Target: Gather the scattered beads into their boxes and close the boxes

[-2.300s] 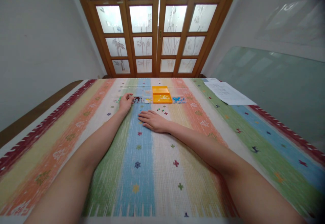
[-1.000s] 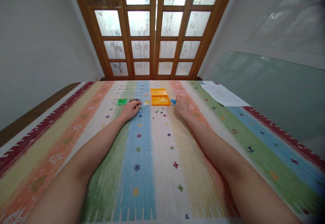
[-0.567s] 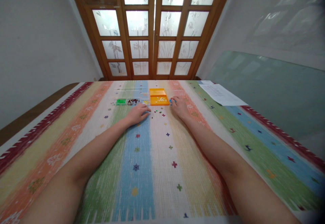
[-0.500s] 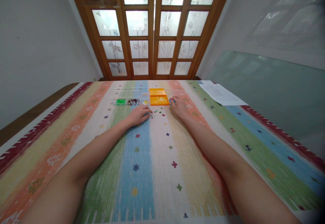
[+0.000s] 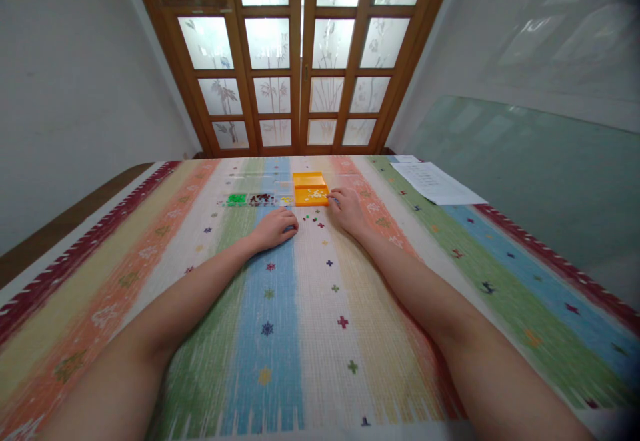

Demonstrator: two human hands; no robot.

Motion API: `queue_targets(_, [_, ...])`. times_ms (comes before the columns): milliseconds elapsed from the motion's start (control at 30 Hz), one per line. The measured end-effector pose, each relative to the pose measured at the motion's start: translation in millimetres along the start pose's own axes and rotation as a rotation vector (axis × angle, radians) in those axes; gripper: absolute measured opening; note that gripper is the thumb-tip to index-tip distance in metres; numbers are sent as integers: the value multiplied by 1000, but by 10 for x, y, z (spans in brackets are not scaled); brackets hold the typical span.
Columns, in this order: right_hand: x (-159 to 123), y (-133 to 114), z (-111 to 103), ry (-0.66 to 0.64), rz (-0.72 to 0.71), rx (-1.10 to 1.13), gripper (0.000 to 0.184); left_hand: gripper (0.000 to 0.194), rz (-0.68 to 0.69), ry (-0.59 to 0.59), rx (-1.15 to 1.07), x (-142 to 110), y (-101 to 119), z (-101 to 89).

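My left hand (image 5: 277,227) rests on the striped cloth with its fingers curled and the thumb close to the index finger. Anything between those fingertips is too small to make out. Just to its right lie several tiny green and dark beads (image 5: 315,219). My right hand (image 5: 349,210) is at the right edge of an orange plastic box (image 5: 295,202), its fingers bent down and close together. Its fingers hide whatever they touch. Small white pieces (image 5: 316,193) are scattered in the box's front half; its lid (image 5: 309,179) lies open behind.
Left of the box, a clear divided tray holds green beads (image 5: 237,199), dark red-brown beads (image 5: 262,199) and yellow beads (image 5: 286,200). A printed paper sheet (image 5: 440,186) lies at the right back of the table. Beyond stand wood-framed glass doors (image 5: 305,114).
My right hand has shifted slightly left toward the orange box's edge, and the blue bits by its fingers are now mostly covered. My left fingers have drawn closer together; the dark bead beside them is out of sight.
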State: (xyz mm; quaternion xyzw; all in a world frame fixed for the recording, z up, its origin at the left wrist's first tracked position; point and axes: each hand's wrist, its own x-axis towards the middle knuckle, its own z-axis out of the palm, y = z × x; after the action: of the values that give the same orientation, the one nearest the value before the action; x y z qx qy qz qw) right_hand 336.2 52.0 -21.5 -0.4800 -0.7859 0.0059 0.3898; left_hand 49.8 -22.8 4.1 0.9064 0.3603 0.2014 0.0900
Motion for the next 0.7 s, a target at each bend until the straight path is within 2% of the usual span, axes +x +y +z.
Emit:
queue_targets(200, [-8, -68, -20, -91, -94, 31, 30, 14, -273, 177, -121, -16, -171, -16])
queue_targets(367, [-11, -249, -83, -214, -219, 42, 31, 12, -455, 422, -249, -73, -562, -60])
queue_targets(433, [-20, -374, -100, -250, -249, 64, 32, 13, -523, 483, -261, -101, -700, -86])
queue_targets(533, [-42, -561, -88, -294, -306, 94, 31, 16, -537, 452, -250, -131, -783, -117])
queue_targets(700, [-82, -676, -16, -325, -362, 109, 29, 20, -345, 257, -106, -114, -618, -79])
